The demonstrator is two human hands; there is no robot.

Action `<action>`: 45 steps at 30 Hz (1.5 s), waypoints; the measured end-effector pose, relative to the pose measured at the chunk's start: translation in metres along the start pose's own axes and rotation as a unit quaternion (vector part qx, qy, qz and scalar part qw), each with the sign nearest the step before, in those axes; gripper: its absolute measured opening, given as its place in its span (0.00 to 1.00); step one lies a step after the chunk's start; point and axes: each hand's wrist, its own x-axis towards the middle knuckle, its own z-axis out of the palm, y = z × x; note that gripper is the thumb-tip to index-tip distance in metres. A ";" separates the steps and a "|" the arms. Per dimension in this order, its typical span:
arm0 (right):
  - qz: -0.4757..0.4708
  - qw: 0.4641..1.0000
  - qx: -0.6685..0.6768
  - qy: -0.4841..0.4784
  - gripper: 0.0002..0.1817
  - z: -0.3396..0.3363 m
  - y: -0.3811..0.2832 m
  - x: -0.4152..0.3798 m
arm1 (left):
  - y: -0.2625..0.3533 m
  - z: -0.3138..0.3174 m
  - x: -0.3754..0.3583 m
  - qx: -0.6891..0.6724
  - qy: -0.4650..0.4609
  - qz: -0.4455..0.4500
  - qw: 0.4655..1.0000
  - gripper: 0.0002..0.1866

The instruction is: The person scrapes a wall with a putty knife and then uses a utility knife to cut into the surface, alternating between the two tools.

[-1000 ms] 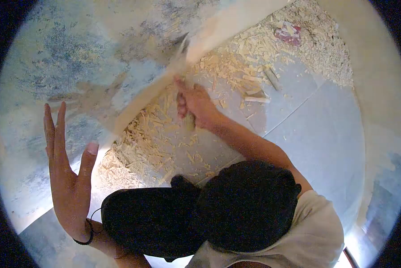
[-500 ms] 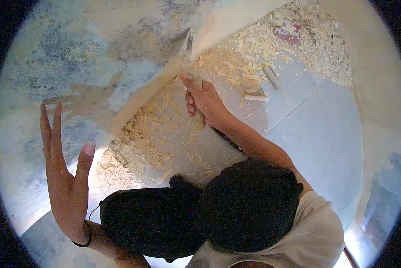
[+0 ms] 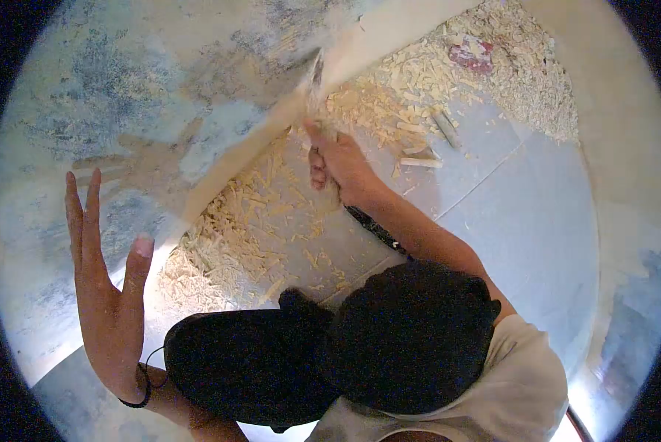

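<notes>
My right hand [image 3: 339,163] is closed around the handle of a chisel-like tool [image 3: 316,74], whose blade points up against the pale edge of a mottled blue-grey wall [image 3: 139,96]. The hand covers most of the handle. At the left, my left hand [image 3: 109,295] is raised beside the same wall with its fingers stretched apart, holding nothing. A dark cord circles that wrist, and a hand-shaped shadow falls on the wall.
Wood shavings [image 3: 249,221] lie along the wall's foot on the grey floor [image 3: 522,206]. A short rod-like piece [image 3: 446,127] and a red-and-white scrap [image 3: 472,55] rest among them. Dark rounded shapes, probably my knees, fill the lower middle.
My right hand and the tool have shifted very slightly, with the wrist a little further right. My left hand looks nearly unmoved.
</notes>
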 end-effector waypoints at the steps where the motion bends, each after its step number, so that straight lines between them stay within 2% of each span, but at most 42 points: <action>1: -0.007 1.000 -0.022 0.000 0.25 0.001 0.001 0.001 | 0.001 -0.001 0.000 -0.001 -0.002 0.000 1.000 0.36; 3: -0.021 0.998 -0.063 0.003 0.25 0.000 0.002 0.006 | 0.001 -0.001 -0.003 0.001 -0.006 0.001 1.000 0.36; 6: -0.043 0.999 -0.005 -0.019 0.24 -0.010 -0.020 0.020 | 0.002 -0.002 -0.004 0.006 0.000 0.000 1.000 0.36; 9: -0.012 0.999 0.037 -0.012 0.23 -0.013 -0.035 0.020 | 0.001 -0.003 -0.007 0.006 -0.003 -0.005 1.000 0.36; 15: -0.127 0.989 0.076 -0.007 0.23 -0.040 -0.061 0.044 | 0.002 -0.008 -0.013 0.012 0.004 -0.003 1.000 0.36; 18: -0.072 0.993 -0.058 0.068 0.25 -0.028 -0.048 0.018 | 0.001 -0.009 -0.012 0.018 0.008 -0.007 1.000 0.36; 19: -0.054 0.996 -0.062 0.042 0.25 -0.022 -0.037 0.008 | 0.000 -0.008 -0.012 0.020 0.009 -0.007 1.000 0.36; 21: -0.013 0.998 -0.066 -0.009 0.27 -0.013 -0.011 -0.003 | 0.001 -0.007 -0.011 0.017 0.007 -0.006 1.000 0.36; 24: -0.030 0.999 -0.040 0.000 0.26 -0.010 -0.010 0.009 | 0.008 -0.007 -0.009 0.005 -0.002 0.000 1.000 0.36; 27: -0.031 0.999 0.004 -0.006 0.22 -0.022 -0.037 0.023 | 0.007 -0.005 -0.007 0.004 -0.007 0.004 1.000 0.36; 33: -0.056 0.998 -0.004 0.009 0.21 -0.034 -0.034 0.031 | 0.004 -0.003 -0.003 0.008 -0.017 0.005 1.000 0.36; 36: -0.038 0.999 0.013 0.033 0.21 -0.033 -0.039 0.034 | 0.002 -0.003 -0.004 0.010 -0.020 0.012 1.000 0.36; 39: -0.053 0.997 0.042 0.026 0.21 -0.037 -0.051 0.038 | 0.001 -0.004 -0.005 0.013 -0.027 0.004 1.000 0.36; 42: -0.118 0.991 -0.001 0.060 0.21 -0.063 -0.060 0.068 | -0.003 -0.005 -0.007 0.015 -0.032 0.002 0.999 0.36; 45: -0.158 0.983 0.067 0.061 0.22 -0.078 -0.069 0.065 | -0.002 -0.006 -0.009 0.013 -0.025 -0.004 1.000 0.36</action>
